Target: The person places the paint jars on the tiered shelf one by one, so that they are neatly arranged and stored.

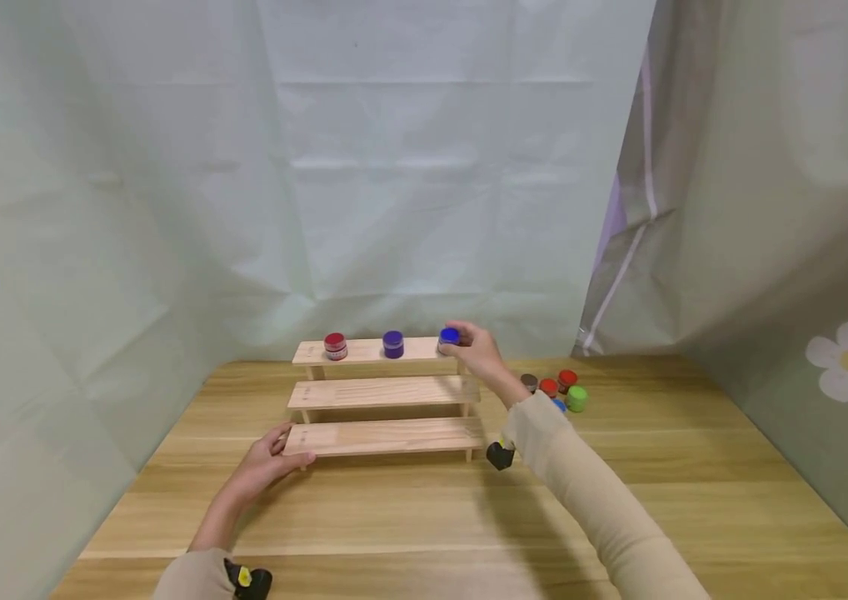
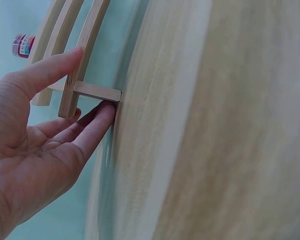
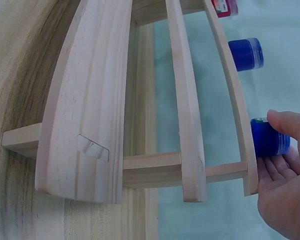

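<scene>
A three-step wooden rack (image 1: 386, 437) stands on the table, its top step at the back. My right hand (image 1: 481, 353) holds a small blue-lidded jar (image 1: 450, 336) at the right end of the top step. In the right wrist view the thumb and fingers of that hand are around the blue jar (image 3: 268, 138), whose base meets the board. My left hand (image 1: 262, 463) grips the left end of the lowest step; in the left wrist view its thumb lies on the board and its fingers reach behind. A red-lidded jar (image 1: 335, 347) and a purple-blue jar (image 1: 393, 344) also sit on top.
Right of the rack, partly behind my right forearm, several jars are grouped on the table (image 1: 694, 467): a green one (image 1: 577, 398), red ones (image 1: 567, 381), a dark one (image 1: 529, 382) and a blue one (image 1: 559, 405). Pale curtain (image 1: 431, 208) hangs close behind the rack.
</scene>
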